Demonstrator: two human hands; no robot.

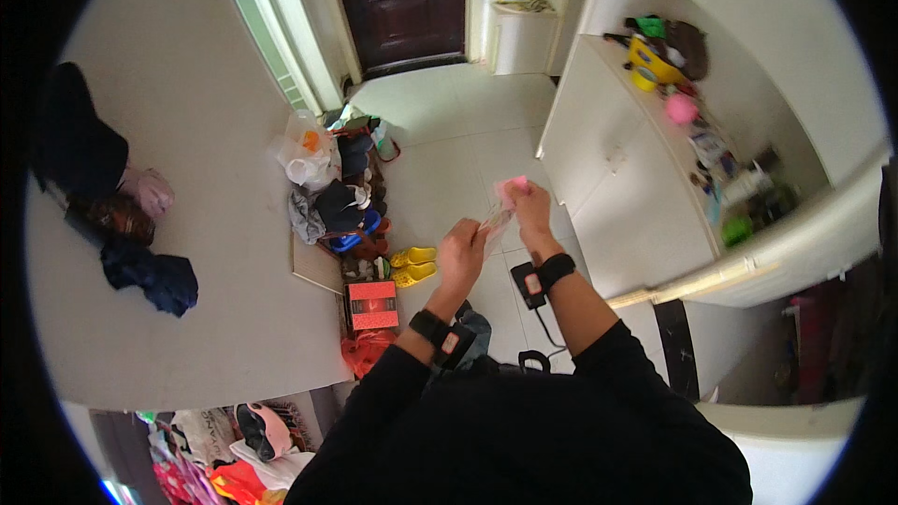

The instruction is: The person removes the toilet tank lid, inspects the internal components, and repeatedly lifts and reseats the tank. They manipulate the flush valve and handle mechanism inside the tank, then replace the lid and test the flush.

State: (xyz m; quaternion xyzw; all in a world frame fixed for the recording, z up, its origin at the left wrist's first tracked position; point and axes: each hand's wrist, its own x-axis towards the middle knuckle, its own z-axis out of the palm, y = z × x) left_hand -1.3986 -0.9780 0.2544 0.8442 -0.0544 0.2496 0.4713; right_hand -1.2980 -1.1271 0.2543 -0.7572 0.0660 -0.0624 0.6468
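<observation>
Navy cloth [154,273] hangs at the left of the frame, and yellow clogs [413,276] sit on the floor left of centre. Mid-frame, the person's left hand [458,252] pinches some clear plastic [499,223] (thin, see-through stuff), a pink piece [512,188] at its upper end closed in the right hand [533,213]. Rightward stands a white cabinet [603,145].

A dark panelled door [412,0] stands shut at the far end of a pale tiled floor [458,145] in what appears to be the entryway of a home. Footwear [354,164] crowds the left side, with 2 yellow clogs [413,275] beside it, and dark garments [154,273] hang nearby. At right, a white cabinet [608,196] carries a pink round object [681,109] among household odds and ends [711,150].
</observation>
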